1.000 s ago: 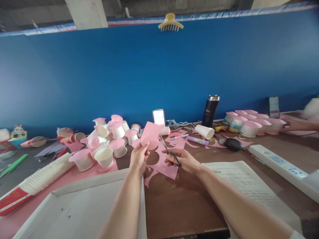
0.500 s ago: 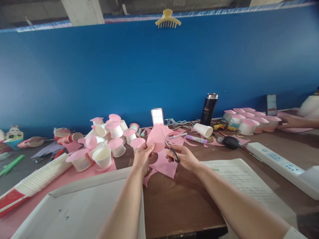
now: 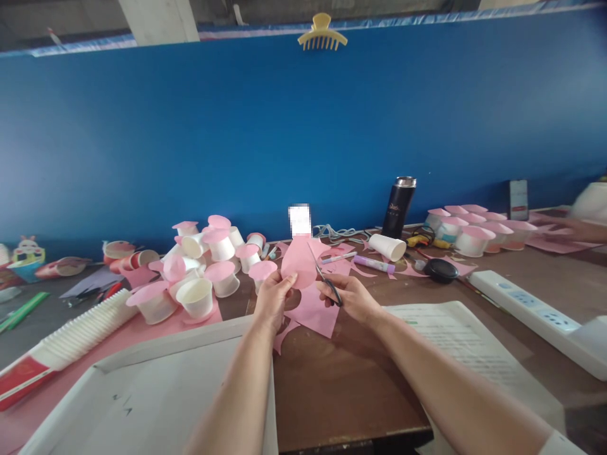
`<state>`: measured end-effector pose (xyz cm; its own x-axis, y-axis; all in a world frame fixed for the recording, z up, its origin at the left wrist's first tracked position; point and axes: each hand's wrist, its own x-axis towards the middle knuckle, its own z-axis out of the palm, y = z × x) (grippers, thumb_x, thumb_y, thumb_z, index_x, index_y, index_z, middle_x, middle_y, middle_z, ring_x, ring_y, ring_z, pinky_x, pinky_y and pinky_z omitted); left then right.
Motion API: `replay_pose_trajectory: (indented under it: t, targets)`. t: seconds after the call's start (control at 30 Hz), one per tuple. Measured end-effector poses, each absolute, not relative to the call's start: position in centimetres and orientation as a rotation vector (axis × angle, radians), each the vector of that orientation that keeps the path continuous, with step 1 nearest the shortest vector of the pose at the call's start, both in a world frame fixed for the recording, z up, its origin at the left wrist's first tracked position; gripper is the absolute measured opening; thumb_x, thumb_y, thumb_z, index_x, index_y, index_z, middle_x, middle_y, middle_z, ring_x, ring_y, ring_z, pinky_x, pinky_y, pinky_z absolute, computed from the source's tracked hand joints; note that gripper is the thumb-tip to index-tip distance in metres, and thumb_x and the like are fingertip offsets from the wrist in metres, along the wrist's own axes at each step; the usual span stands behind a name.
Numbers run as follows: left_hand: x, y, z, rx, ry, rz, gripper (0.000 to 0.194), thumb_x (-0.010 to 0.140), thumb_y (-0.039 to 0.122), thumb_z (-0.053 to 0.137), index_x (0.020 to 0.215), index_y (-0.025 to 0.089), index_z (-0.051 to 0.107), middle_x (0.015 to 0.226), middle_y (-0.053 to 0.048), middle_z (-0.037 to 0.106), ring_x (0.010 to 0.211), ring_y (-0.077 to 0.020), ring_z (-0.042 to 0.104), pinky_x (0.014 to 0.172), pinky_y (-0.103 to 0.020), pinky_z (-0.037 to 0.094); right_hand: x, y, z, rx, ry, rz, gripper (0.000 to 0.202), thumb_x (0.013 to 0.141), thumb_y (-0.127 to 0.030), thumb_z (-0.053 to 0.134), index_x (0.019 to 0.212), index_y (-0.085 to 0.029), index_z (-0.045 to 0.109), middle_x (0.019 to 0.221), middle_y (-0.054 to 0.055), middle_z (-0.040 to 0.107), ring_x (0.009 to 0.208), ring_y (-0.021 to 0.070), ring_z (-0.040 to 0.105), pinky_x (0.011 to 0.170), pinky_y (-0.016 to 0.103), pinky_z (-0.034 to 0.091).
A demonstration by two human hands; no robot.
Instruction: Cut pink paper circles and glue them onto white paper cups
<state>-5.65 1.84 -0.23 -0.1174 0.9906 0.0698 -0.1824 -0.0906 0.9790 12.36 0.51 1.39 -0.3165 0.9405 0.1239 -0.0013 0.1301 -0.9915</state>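
Observation:
My left hand (image 3: 276, 296) pinches the near left edge of a piece of pink paper (image 3: 298, 265), partly cut to a rounded outline. Fingers of my right hand (image 3: 351, 298) are wrapped through the handles of a pair of scissors (image 3: 331, 285). The scissor blades lie along the paper's right edge. Beneath my hands, a pink sheet (image 3: 317, 311) and curved offcuts rest on the brown table (image 3: 341, 385). Left of my left hand stand several white paper cups (image 3: 195, 299), many topped with pink paper.
A stack of paper cups (image 3: 85, 330) and a white box lid (image 3: 180, 392) lie left. Rightward are a black flask (image 3: 399, 207), a glue stick (image 3: 374, 264), a power strip (image 3: 526, 316) and printed paper (image 3: 455, 335). Another person's hand (image 3: 569, 227) is at the far right.
My hands keep nearly the same place, with the scissors still at the paper's right edge. At far right, the other person's hand has drawn back from the capped cups to pink paper.

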Motion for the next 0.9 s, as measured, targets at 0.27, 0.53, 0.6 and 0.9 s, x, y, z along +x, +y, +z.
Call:
replay_pose_trajectory:
  t: [0.27, 0.53, 0.6, 0.9]
  targets:
    - [-5.95, 1.84, 0.08, 1.041, 1.115, 1.446, 0.032, 0.065, 0.042, 0.076, 0.07, 0.016, 0.06, 0.055, 0.004, 0.05, 0.049, -0.0065, 0.041, 0.05, -0.021, 0.029, 12.4, 0.59, 1.19, -1.012, -1.429, 1.387, 0.055, 0.071, -0.049, 0.074, 0.108, -0.009, 0.069, 0.06, -0.001, 0.056, 0.051, 0.0086, 0.048, 0.053, 0.027, 0.039]
    - [-5.87, 1.85, 0.2, 0.971, 1.073, 1.465, 0.032, 0.061, 0.039, 0.08, 0.07, 0.015, 0.061, 0.057, 0.004, 0.05, 0.05, -0.0053, 0.041, 0.049, -0.019, 0.031, 12.46, 0.79, 0.96, -1.014, -1.416, 1.388, 0.058, 0.069, -0.048, 0.076, 0.113, -0.011, 0.07, 0.058, -0.001, 0.057, 0.048, 0.0081, 0.049, 0.051, 0.026, 0.04]
    - [-5.83, 1.86, 0.27, 0.938, 1.054, 1.471, 0.032, 0.06, 0.038, 0.081, 0.07, 0.015, 0.061, 0.058, 0.004, 0.051, 0.049, -0.0046, 0.041, 0.049, -0.018, 0.031, 12.45, 0.82, 0.97, -1.014, -1.424, 1.385, 0.058, 0.068, -0.048, 0.076, 0.113, -0.011, 0.07, 0.057, -0.001, 0.058, 0.047, 0.0082, 0.049, 0.05, 0.026, 0.039]
    - [-5.37, 1.56, 0.5, 0.769, 0.962, 1.499, 0.034, 0.058, 0.036, 0.083, 0.079, 0.015, 0.066, 0.072, 0.001, 0.064, 0.056, -0.0057, 0.053, 0.052, -0.018, 0.039, 12.01, 0.44, 1.23, -1.051, -1.458, 1.361, 0.063, 0.065, -0.051, 0.077, 0.111, -0.008, 0.07, 0.056, -0.001, 0.056, 0.046, 0.0081, 0.047, 0.049, 0.026, 0.039]
